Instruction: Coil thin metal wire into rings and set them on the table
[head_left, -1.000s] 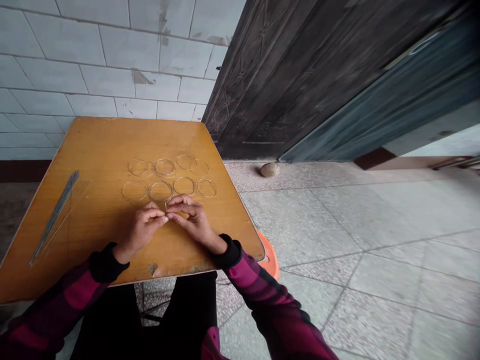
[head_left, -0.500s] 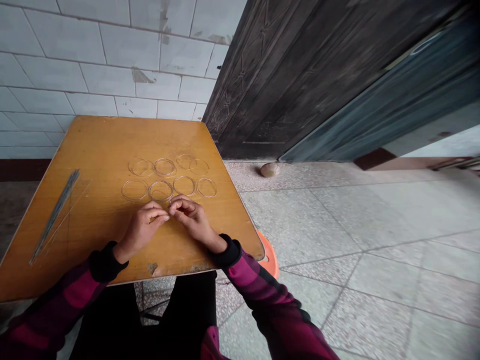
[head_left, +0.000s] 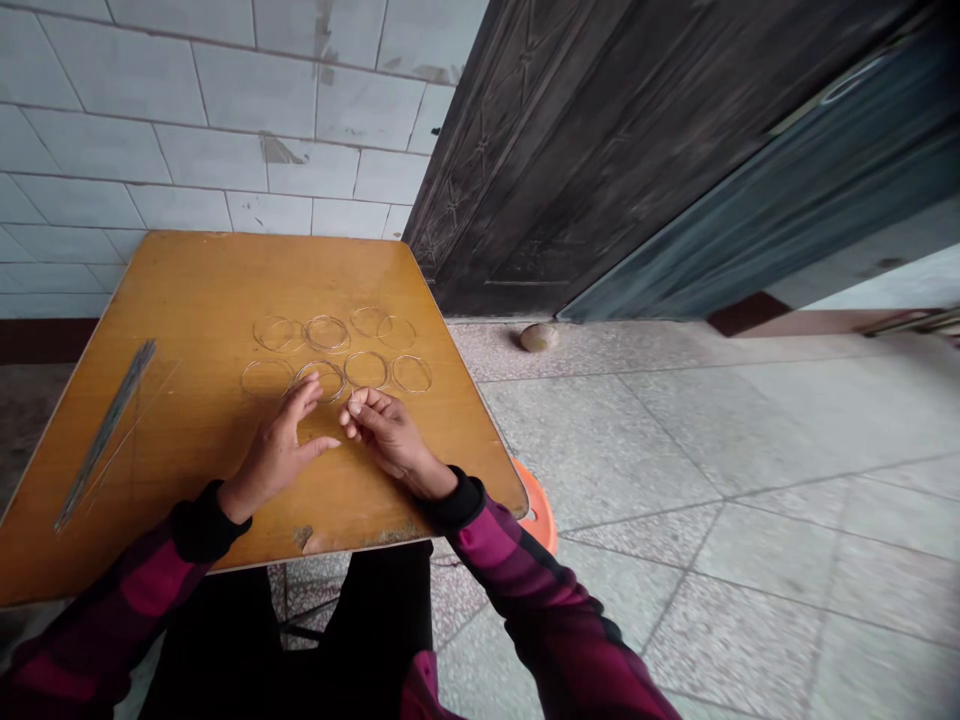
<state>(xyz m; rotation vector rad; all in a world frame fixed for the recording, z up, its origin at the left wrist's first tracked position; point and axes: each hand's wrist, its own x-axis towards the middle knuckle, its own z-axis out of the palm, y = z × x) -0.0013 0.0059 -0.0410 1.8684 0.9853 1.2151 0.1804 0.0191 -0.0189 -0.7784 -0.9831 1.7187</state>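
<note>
Thin round metal-wire rings [head_left: 388, 371]: two rows on brown wooden surface [head_left: 225, 280]
Left hand [head_left: 281, 443]: spread pretty wide
Right hand [head_left: 384, 432]: pinching thin silvery wire [head_left: 352, 395]

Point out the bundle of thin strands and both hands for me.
bundle of thin strands [head_left: 105, 436]: head view, mid-length.
left hand [head_left: 274, 452]: head view, middle of the hand.
right hand [head_left: 390, 434]: head view, middle of the hand.

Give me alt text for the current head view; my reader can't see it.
A person's right hand pinches what looks like a thin wire over a brown table, the left hand open beside it. Just beyond the hands, thin rings lie in two rows; a bundle of straight wires lies to the left.
</note>
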